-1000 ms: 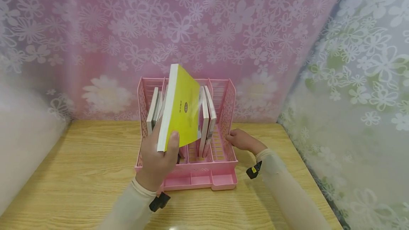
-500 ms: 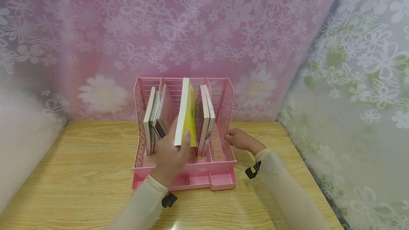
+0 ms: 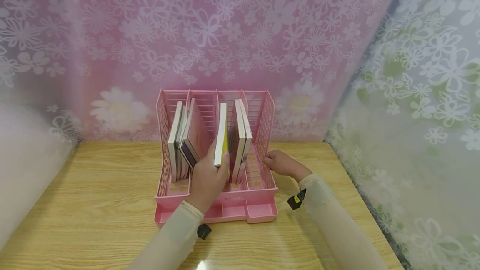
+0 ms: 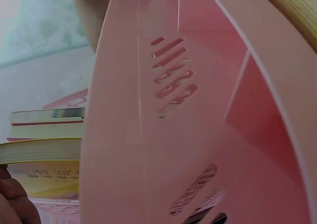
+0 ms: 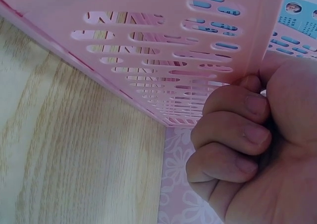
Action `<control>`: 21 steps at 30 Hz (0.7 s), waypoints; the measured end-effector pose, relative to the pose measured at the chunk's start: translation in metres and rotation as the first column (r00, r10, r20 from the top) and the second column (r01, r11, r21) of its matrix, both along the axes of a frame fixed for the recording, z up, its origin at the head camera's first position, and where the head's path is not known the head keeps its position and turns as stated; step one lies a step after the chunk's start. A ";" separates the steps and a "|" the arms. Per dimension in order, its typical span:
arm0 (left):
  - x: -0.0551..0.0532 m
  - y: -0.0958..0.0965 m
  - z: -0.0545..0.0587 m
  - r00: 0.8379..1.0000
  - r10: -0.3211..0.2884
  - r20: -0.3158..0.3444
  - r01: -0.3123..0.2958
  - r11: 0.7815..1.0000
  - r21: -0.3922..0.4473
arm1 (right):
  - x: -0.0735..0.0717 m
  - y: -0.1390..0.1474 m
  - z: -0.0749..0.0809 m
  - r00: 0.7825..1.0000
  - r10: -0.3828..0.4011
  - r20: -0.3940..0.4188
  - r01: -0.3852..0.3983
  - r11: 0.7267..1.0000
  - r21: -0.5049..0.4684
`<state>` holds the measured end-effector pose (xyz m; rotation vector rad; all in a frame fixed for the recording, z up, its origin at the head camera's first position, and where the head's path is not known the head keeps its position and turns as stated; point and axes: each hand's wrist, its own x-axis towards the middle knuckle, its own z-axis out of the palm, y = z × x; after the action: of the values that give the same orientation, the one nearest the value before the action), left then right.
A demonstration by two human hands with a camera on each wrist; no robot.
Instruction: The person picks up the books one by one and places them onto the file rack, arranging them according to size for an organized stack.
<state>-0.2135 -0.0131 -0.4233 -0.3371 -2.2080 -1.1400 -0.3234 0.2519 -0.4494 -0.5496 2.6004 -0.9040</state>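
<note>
My left hand grips a yellow-covered book by its lower spine end, thumb on the yellow side. The book stands nearly upright inside the pink desktop book rack, left of two upright books. In the left wrist view the rack's front wall hides most of the book, and only some fingers show at the left edge. My right hand pinches the front edge of the rack's right side wall between thumb and curled fingers, the other fingers folded into the palm.
Several books stand in the left part of the rack, among them a pink-covered one leaning left. Small trays run along the rack's front. It sits on a wooden table before a flowered curtain.
My left hand has lowered the yellow book from above the rack, moving it right and turning it more upright among the books. My right hand has kept its hold on the side wall.
</note>
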 end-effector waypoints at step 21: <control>-0.036 0.007 0.017 0.980 -0.022 0.197 0.006 0.997 0.083 | 0.003 -0.001 0.000 1.000 -0.007 -0.001 0.007 1.000 -0.017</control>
<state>-0.2496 -0.0066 -0.4067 -0.2122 -2.3234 -1.3178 -0.3200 0.2507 -0.4491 -0.5460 2.5998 -0.9292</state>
